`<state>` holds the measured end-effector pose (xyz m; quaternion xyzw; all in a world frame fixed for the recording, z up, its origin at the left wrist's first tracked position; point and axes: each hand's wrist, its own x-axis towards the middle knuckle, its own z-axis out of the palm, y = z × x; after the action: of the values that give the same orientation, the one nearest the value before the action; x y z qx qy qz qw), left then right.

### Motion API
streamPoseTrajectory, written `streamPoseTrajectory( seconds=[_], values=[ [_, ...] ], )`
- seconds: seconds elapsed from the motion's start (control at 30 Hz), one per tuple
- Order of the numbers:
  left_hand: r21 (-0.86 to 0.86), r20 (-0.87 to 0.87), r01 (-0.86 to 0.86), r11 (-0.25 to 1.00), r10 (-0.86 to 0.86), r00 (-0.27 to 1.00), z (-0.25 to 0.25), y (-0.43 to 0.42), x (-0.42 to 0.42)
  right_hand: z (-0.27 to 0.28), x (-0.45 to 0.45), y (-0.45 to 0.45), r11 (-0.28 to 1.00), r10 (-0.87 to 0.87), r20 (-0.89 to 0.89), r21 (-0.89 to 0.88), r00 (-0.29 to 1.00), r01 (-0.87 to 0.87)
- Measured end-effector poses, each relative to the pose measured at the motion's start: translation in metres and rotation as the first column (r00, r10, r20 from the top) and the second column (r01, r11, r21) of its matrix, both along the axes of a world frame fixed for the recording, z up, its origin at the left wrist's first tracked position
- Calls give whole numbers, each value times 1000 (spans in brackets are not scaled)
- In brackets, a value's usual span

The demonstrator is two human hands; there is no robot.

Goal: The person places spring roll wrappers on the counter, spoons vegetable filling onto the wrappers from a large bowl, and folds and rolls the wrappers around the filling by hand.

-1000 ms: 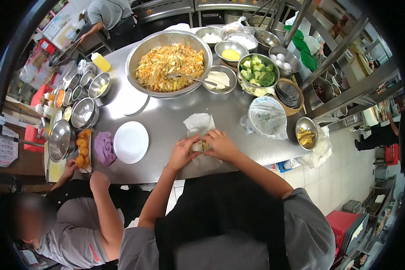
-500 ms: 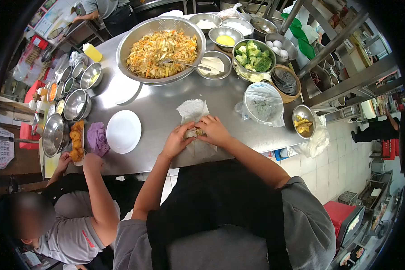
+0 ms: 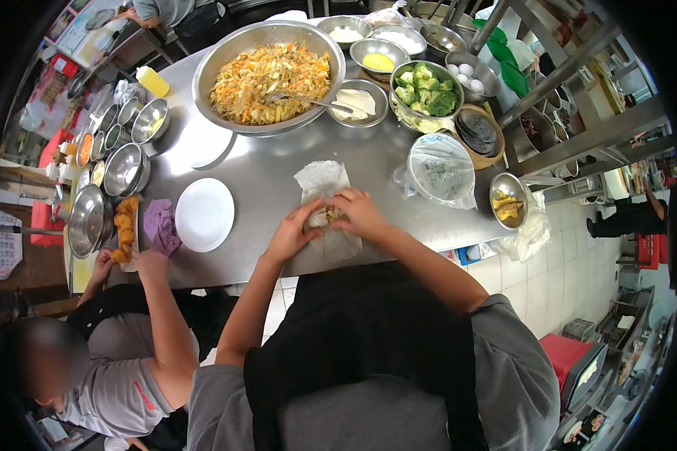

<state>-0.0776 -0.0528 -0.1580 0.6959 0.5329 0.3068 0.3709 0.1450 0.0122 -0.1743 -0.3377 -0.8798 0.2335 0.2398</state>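
Pinching one wrapper [image 3: 320, 219] — left hand [image 3: 290, 236], right hand [image 3: 360, 215], one colander [image 3: 205, 100]

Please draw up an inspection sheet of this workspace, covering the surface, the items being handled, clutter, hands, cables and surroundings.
Surface: metal table, shiny, with bright reflections.
Items in hand: thin pale sheet lying on the table, with some filling between the fingers.
Clutter: large colander of shredded mix, broccoli, white plate, crumpled purple item, bag-covered bowl.
Hands: left hand and right hand both gripping around the filling.
Cables: nothing seen.
Surroundings: co-worker at the left, tiled floor at the right.
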Motion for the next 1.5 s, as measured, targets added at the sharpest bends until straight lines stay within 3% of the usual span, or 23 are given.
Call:
streamPoseTrajectory(
  seconds=[0.1, 0.17, 0.3, 0.43, 0.6, 0.7, 0.8, 1.0, 1.2, 1.33, 1.5],
  values=[
    [308, -111, -42, 950, 80, 991, 7, -11, -10, 26, 27, 10, 1000, -1, -48, -11, 999, 1],
    [354, -277, 60, 933, 44, 960, -1, -25, -30, 32, 50, 14, 999, 26, -14, -43, 1000, -27],
    [380, -472, 267, 885, -62, 879, 1, -44, -35, 28, 76, 8, 989, 141, 109, -53, 984, -136],
    [385, -522, 326, 863, -88, 848, -4, -44, -29, 22, 74, -6, 957, 256, 225, 78, 940, -279],
    [372, -533, 374, 849, -134, 835, -7, -37, -27, 23, 66, -7, 933, 347, 239, 12, 907, -360],
    [427, -635, 485, 764, -129, 761, -10, -31, -26, 21, 65, -5, 927, 361, 262, 3, 895, -374],
    [459, -648, 507, 729, -115, 752, -13, -29, -24, 20, 66, -3, 924, 372, 261, -8, 891, -383],
    [534, -459, 263, 804, 15, 888, -23, -28, -14, 18, 67, -10, 940, 331, 232, 8, 915, -342],
    [521, -377, 106, 847, 117, 919, -24, -31, -8, 10, 57, -30, 980, 181, 214, 38, 960, -194],
    [540, -353, 78, 838, 142, 925, -25, -31, -6, -6, 49, -35, 982, 64, 203, 162, 977, -98],
    [533, -384, 149, 833, 82, 920, -19, -33, -8, -10, 49, -30, 988, 90, 80, 119, 993, -99]
  ],
)
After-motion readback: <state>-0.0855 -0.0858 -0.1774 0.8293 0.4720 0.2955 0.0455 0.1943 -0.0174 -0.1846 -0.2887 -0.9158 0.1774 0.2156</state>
